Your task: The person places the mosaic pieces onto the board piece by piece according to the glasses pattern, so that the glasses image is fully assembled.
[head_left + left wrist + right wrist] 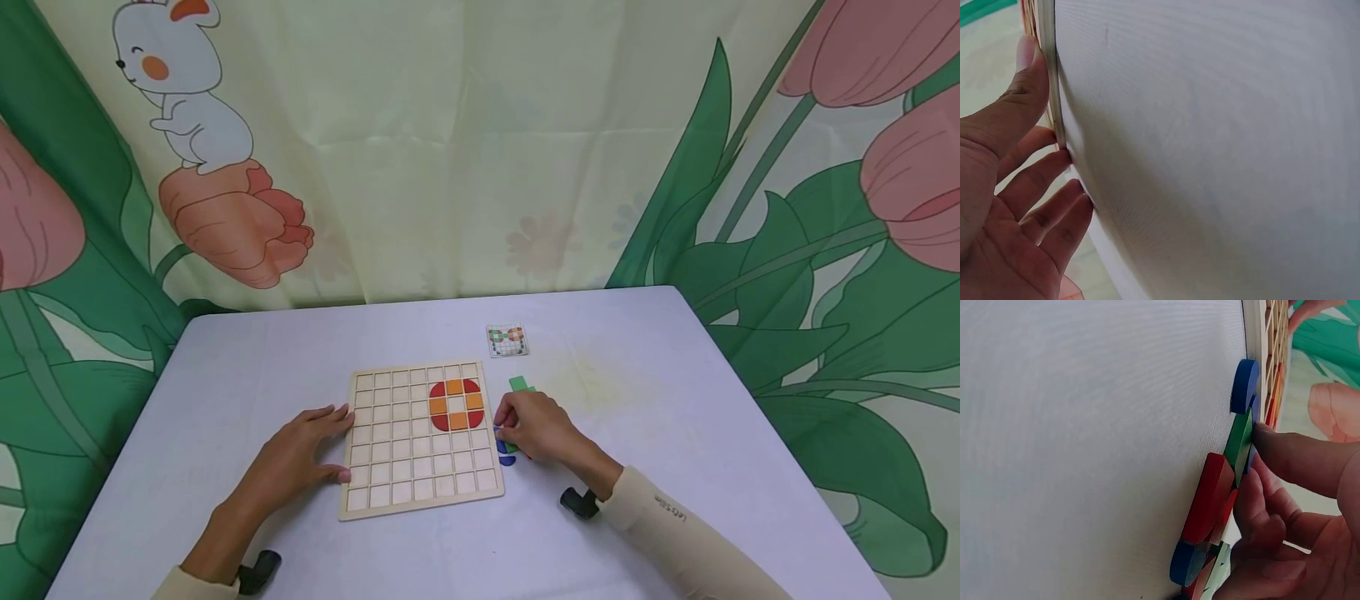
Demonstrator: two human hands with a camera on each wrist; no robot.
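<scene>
A wooden grid board (381,467) lies on the table, with red corner pieces (472,387) and orange squares (454,387) forming a ring round one bare cell at its upper right. My left hand (303,450) rests along the board's left edge, fingers spread and thumb lower down. At the right edge, my right hand (536,423) is over a small heap of coloured pieces. In the right wrist view its thumb tip is right at a green piece (1238,440) and a blue piece (1254,409), other fingers curled below; I cannot tell whether it pinches one.
A small pattern card (507,341) lies beyond the board. Blue round-ended pieces (1245,386) and red pieces (1209,497) are in the heap, partly covered by the right hand. A white cloth (247,367) covers the table, and a printed curtain (465,167) hangs behind.
</scene>
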